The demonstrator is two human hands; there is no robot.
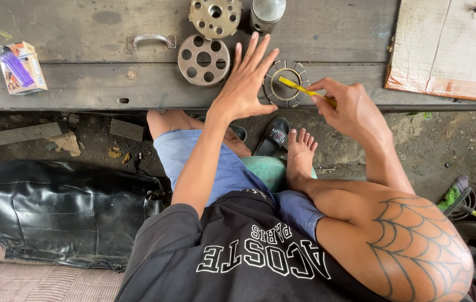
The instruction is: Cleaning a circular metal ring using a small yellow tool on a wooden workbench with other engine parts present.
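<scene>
My left hand [246, 81] lies flat with fingers spread on the dark wooden board [81, 84], its thumb side against a round toothed metal ring [285, 84]. My right hand [347, 106] grips a thin yellow tool [299, 88] whose tip rests across the ring's open middle. Two round metal discs with holes sit just left of and beyond my left hand: one rusty-brown disc [204, 60] and one paler disc [215, 17] behind it.
A grey cylindrical part [267, 14] stands at the back. A metal handle [151, 40] is fixed to the board. A cigarette pack with a purple lighter [20, 67] lies far left, cardboard [450, 47] far right. A black seat cover [53, 207] lies below left.
</scene>
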